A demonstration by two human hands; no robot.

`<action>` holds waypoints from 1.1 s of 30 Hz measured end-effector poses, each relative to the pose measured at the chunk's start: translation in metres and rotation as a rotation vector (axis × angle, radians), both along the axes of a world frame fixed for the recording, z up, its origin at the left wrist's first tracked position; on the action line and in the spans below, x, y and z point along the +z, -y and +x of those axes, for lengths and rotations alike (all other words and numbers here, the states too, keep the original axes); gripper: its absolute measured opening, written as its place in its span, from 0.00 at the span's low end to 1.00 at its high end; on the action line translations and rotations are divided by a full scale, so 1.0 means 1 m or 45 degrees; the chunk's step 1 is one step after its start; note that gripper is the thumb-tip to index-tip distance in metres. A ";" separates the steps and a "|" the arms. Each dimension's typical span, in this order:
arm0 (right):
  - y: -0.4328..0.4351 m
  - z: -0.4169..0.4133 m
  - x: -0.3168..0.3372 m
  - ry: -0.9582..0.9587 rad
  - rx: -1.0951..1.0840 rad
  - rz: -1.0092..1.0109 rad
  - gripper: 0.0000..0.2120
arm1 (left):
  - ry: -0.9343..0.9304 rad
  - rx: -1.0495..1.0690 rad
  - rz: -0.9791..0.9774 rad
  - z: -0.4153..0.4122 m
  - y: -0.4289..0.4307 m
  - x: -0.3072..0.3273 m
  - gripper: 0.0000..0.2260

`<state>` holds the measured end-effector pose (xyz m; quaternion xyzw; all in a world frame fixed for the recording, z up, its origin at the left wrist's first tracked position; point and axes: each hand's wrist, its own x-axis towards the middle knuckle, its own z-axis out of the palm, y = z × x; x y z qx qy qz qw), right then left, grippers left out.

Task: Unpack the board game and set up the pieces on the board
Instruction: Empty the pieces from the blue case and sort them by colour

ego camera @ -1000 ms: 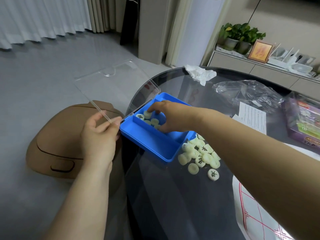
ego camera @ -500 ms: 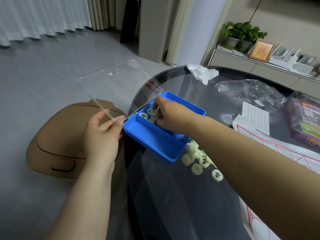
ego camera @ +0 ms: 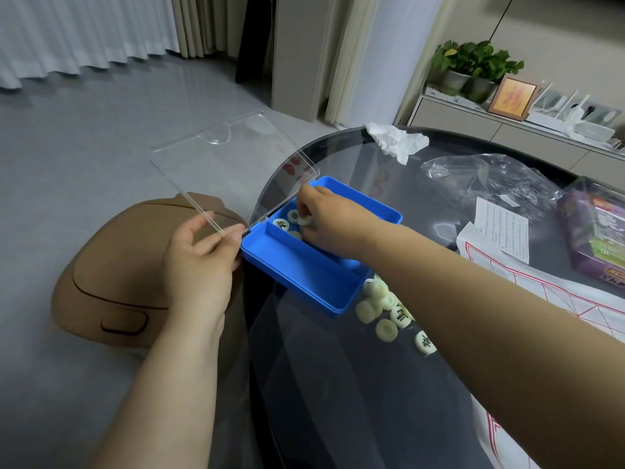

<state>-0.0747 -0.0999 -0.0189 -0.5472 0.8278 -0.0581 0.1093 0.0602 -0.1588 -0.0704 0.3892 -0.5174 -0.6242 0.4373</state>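
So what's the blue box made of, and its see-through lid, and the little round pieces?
The blue box looks like moulded plastic: even colour, smooth matt walls. Its lid seems clear hard plastic: the floor shows through and the edges glint. The round pieces look like pale, glossy plastic or resin; which one I cannot tell.

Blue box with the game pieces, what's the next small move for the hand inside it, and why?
Probably lift the right hand out with the pieces it pinches and set them on the pile beside the blue box. More lie in the compartment, the left hand holds the clear lid open, and the pile already sits on the table.
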 end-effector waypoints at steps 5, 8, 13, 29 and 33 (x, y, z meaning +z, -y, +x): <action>-0.002 0.001 -0.004 -0.102 0.028 -0.097 0.05 | -0.020 -0.009 0.007 0.000 0.000 0.000 0.14; -0.003 0.003 -0.005 -0.130 0.031 -0.098 0.05 | -0.033 -0.008 0.017 0.000 0.000 0.000 0.14; -0.004 0.000 -0.007 -0.050 -0.007 -0.128 0.03 | -0.028 -0.019 0.022 0.000 0.000 -0.001 0.14; -0.126 -0.009 0.019 0.008 -0.087 0.025 0.17 | 0.012 0.013 0.032 -0.002 -0.005 0.004 0.18; -0.129 -0.010 0.020 0.029 -0.076 -0.041 0.12 | 0.000 0.031 0.043 -0.003 -0.007 0.004 0.18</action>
